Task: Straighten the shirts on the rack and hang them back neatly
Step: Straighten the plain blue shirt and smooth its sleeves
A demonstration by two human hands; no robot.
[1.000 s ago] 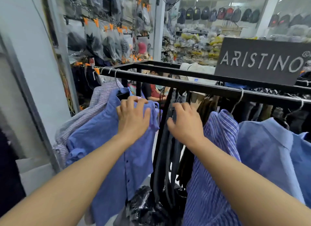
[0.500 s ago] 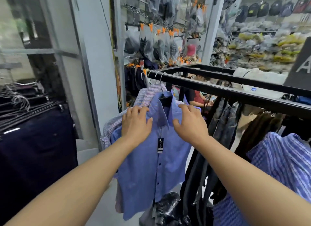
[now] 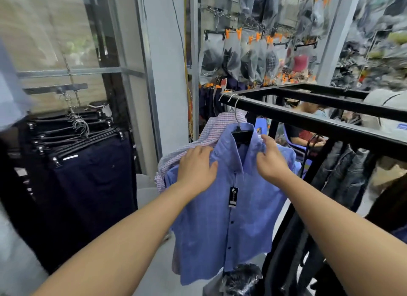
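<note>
Your left hand (image 3: 196,168) lies flat, fingers spread, on the blue shirt (image 3: 220,225). Your right hand (image 3: 272,161) rests open just beside its collar (image 3: 228,152).

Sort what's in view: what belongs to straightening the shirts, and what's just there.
Job: blue shirt, its hanger, checked shirt behind it, black rack, left hand, right hand.
Just there: dark trousers on clips, jeans, bagged goods on the wall.
</note>
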